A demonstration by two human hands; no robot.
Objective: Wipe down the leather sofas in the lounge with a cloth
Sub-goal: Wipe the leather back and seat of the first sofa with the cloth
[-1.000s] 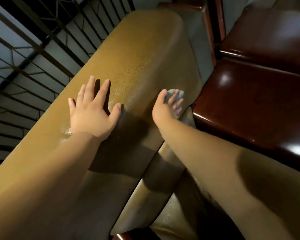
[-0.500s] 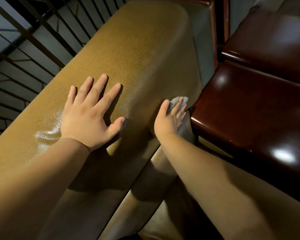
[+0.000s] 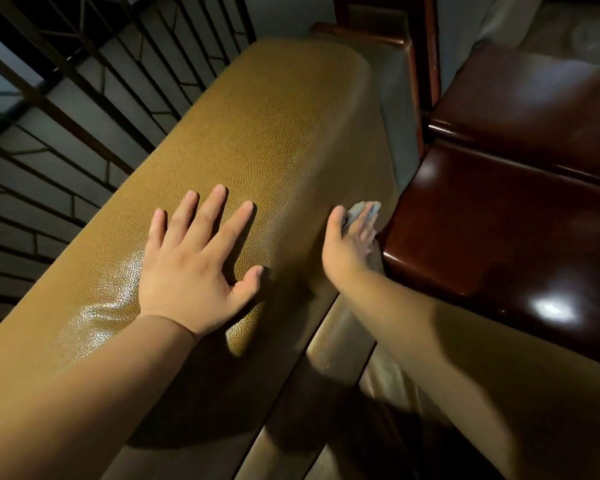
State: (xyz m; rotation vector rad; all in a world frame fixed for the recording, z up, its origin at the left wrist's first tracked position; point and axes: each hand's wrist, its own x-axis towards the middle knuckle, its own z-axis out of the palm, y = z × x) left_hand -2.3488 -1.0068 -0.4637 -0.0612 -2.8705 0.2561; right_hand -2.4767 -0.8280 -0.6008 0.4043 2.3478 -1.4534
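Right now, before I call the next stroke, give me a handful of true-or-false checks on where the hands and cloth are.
1. The left hand lies flat on top of the tan sofa back, fingers spread. True.
2. The cloth is under the left hand. False: it is under the right hand, grey cloth showing past the fingertips.
3. The right hand works at the sofa back's right edge, beside the dark glossy seat. True.
4. The left hand grips the railing. False: the railing stands off to the left, untouched.
5. The right hand is balled into a fist round the cloth. False: its fingers lie extended over it.
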